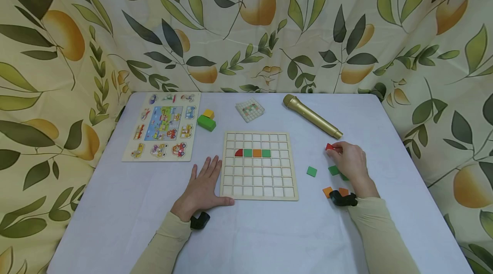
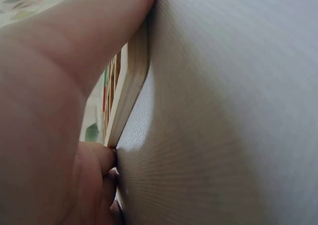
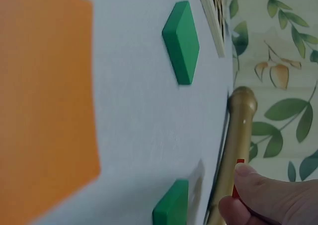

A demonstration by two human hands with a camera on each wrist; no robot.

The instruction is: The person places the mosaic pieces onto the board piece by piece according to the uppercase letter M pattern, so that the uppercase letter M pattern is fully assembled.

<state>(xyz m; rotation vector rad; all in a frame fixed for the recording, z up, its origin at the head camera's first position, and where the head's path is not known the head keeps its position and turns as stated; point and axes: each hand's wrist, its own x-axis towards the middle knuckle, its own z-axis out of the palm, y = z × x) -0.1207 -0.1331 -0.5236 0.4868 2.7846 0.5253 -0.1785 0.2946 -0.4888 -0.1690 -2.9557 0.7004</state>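
Observation:
A wooden grid board [image 1: 259, 196] lies in the middle of the table, with a row of tiles in it: a red rounded tile [image 1: 239, 153], a green, an orange [image 1: 256, 153] and another green. My left hand [image 1: 202, 190] rests flat at the board's left side, fingers spread along the edge, thumb at the near left corner. To the right, my right hand [image 1: 349, 165] pinches a small red tile [image 1: 329, 147] between thumb and fingertips. Green tiles [image 3: 181, 43] and orange tiles [image 1: 327, 192] lie around and below that hand, some partly hidden by it.
Behind the right hand lies a gold microphone [image 1: 312, 115]. A small patterned card [image 1: 250, 109] sits beyond the board. At the left are a vehicle puzzle board [image 1: 131, 154], a green block [image 1: 206, 123] and a yellow block [image 1: 208, 113]. A printed curtain [image 1: 246, 51] stands at the table's back edge.

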